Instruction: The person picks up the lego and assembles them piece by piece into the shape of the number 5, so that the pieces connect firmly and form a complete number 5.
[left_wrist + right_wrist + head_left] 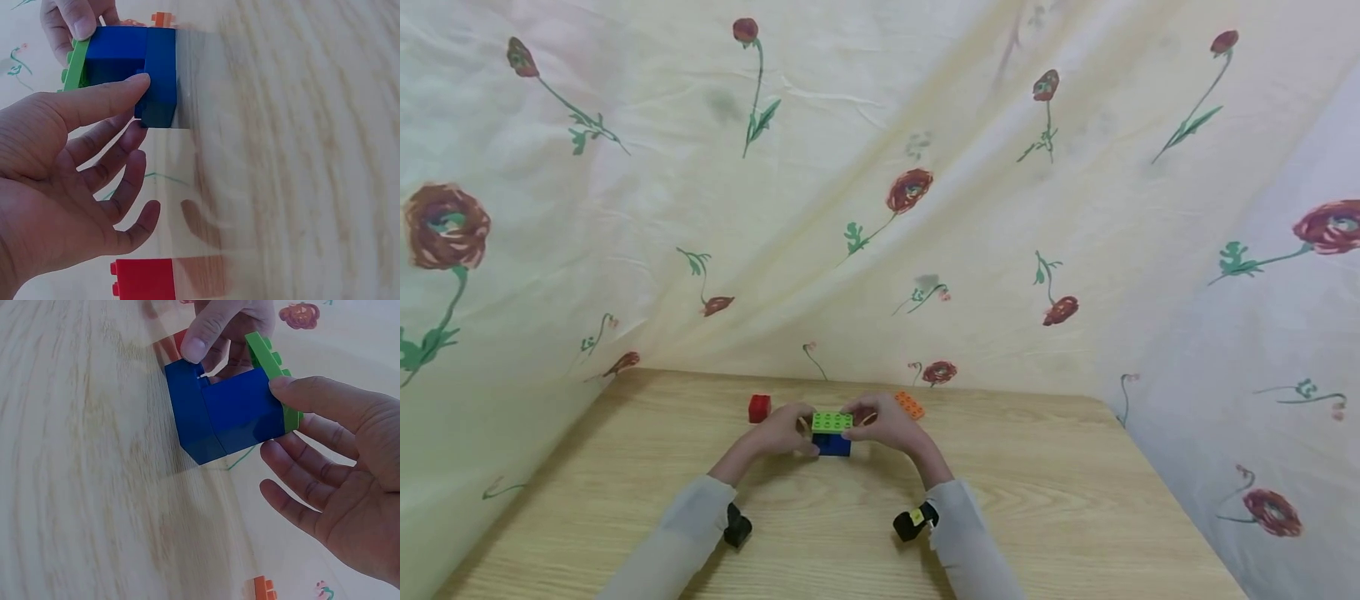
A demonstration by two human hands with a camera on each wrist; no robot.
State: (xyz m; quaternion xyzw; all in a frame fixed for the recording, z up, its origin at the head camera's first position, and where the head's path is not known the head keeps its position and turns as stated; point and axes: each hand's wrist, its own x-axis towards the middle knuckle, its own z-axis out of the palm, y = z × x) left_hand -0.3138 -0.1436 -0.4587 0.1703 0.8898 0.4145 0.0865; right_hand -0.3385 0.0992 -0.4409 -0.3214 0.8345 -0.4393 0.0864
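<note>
A small stack of toy building bricks stands on the table between the two hands. At its base is a long blue brick (190,415), with a shorter blue brick (244,406) on its right part. A light green studded plate (832,420) tops the shorter brick and overhangs to the left, leaving a gap beneath. My left hand (784,428) pinches the lower blue brick at its left end, thumb in front and fingers behind. With thumb and fingers, my right hand (887,423) holds the green plate and the upper blue brick at the right end.
A red brick (759,408) lies behind the left hand. An orange studded plate (910,405) is on the table behind the right hand. Flower-patterned cloth (820,208) hangs along the back and sides of the wooden table (1045,500).
</note>
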